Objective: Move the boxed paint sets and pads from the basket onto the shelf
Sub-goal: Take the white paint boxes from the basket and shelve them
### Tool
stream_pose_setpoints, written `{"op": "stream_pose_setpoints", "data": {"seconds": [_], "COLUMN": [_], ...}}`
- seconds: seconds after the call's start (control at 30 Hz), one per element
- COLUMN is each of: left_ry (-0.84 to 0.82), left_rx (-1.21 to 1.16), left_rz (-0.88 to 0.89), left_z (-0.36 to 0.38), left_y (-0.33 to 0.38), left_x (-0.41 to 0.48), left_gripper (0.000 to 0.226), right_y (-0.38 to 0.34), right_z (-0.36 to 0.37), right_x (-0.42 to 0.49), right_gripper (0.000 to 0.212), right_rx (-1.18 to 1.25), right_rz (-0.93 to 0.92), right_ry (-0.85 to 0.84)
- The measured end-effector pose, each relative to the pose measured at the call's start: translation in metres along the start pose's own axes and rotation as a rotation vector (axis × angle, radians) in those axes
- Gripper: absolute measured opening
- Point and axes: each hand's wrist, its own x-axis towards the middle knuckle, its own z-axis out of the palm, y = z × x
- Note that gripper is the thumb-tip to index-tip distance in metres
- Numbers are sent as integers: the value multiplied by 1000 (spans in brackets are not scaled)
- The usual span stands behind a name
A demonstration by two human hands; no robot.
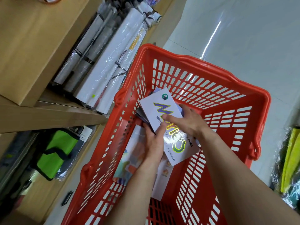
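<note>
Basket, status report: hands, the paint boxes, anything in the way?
Both hands, left and right, gripping white paint box stack inside red basket. More pads underneath. Nothing on shelf yet; path clear.

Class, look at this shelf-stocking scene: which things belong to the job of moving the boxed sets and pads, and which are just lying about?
Part of the job:
red basket
white watercolour box, held by both hands
left hand
right hand
pads lying in the basket
wooden shelf

Just lying about:
wrapped paper rolls
green bag
cardboard box
yellow-green packet

Both hands' grip on paint box (168, 125) inside red basket (211, 75)
</note>
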Motion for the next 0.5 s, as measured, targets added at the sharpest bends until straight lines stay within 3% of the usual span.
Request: {"op": "stream_pose_setpoints", "data": {"seconds": [0.2,0.5], "left_ry": [-17,-127], "left_rx": [-54,-45], "left_rz": [2,25], "left_z": [3,-12], "left_y": [17,36], "left_x": [-13,-39], "left_gripper": [74,54], "right_y": [-8,1], "right_z": [-6,3], "right_x": [-9,-59], "right_gripper": [120,74], "right_rx": [-77,371], "right_rz": [-10,-166], "right_ry": [58,33]}}
